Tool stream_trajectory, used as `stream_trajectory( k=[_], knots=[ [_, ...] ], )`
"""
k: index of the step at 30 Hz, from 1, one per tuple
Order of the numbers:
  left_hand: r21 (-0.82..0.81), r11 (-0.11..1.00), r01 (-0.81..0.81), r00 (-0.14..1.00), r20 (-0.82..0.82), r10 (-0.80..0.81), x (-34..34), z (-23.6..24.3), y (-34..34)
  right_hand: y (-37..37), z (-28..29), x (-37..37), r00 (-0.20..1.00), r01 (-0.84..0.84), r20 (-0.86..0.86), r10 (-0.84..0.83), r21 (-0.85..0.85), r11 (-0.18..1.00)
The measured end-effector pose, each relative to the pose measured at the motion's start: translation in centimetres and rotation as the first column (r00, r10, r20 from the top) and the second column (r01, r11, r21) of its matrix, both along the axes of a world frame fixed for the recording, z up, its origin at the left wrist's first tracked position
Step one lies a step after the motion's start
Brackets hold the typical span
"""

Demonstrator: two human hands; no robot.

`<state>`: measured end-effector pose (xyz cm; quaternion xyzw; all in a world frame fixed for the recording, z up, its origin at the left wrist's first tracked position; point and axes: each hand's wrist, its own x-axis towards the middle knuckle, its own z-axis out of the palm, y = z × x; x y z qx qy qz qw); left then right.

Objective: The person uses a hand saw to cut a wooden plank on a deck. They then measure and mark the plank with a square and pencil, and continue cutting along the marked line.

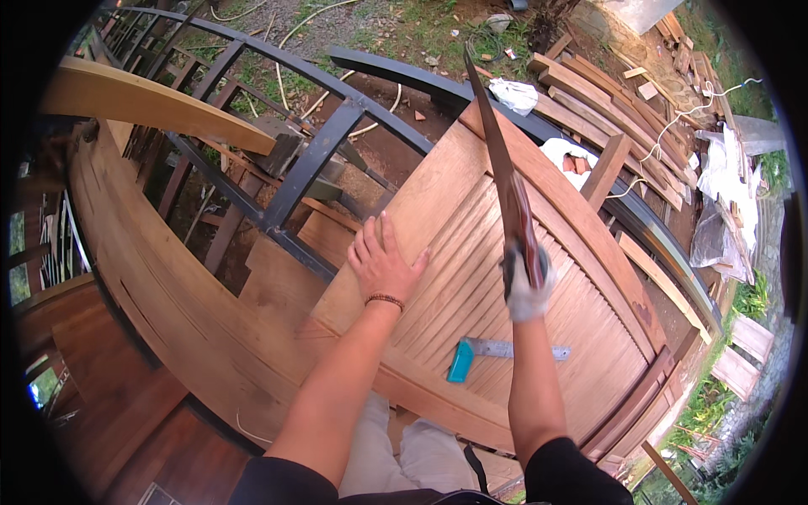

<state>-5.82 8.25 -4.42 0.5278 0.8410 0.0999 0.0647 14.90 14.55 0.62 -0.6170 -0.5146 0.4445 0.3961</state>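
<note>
Had my gloved right hand [528,282] wrapped round the saw [502,168], blade above the slatted wood panel [572,320] in front of me. Left hand [383,263] lay flat on its border; firm pressure, fingers well clear, seemed smartest.

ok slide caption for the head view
Left grip rests on a slatted wooden panel, gloved right grip holding a handsaw, square lying nearby.

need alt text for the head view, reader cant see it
A person's gloved right hand grips a handsaw over a slatted wooden panel, while the left hand rests on the panel's frame. A teal-handled square lies on the slats, with stacked timber and dark metal framework beyond.
</note>
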Motion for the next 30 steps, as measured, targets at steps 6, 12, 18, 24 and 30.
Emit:
stream_trajectory(
  k=[6,12,18,24,30],
  knots=[
    [-0.026,1.000,-0.007,1.000,-0.019,0.007,0.2,0.2,-0.2,-2.9,-0.2,1.4,1.000,-0.003,-0.023,0.003,-0.003,1.000],
    [-0.005,1.000,0.011,1.000,-0.008,-0.011,0.9,0.0,-0.5,2.6,-3.6,-0.1,0.985,-0.030,0.174,0.003,0.150,0.988],
    [0.026,1.000,0.001,0.999,-0.032,0.000,0.3,0.1,0.4,-3.2,-1.9,1.2,0.996,0.019,0.083,-0.027,0.095,0.995],
    [0.018,1.000,0.006,0.999,-0.045,-0.005,1.0,0.1,0.5,2.5,-2.5,-0.2,0.991,-0.079,0.114,0.066,0.112,0.991],
    [0.016,1.000,-0.003,0.998,-0.065,0.004,0.2,0.0,-0.2,-4.0,-1.7,1.5,0.993,-0.046,0.112,0.034,0.105,0.993]
  ],
)
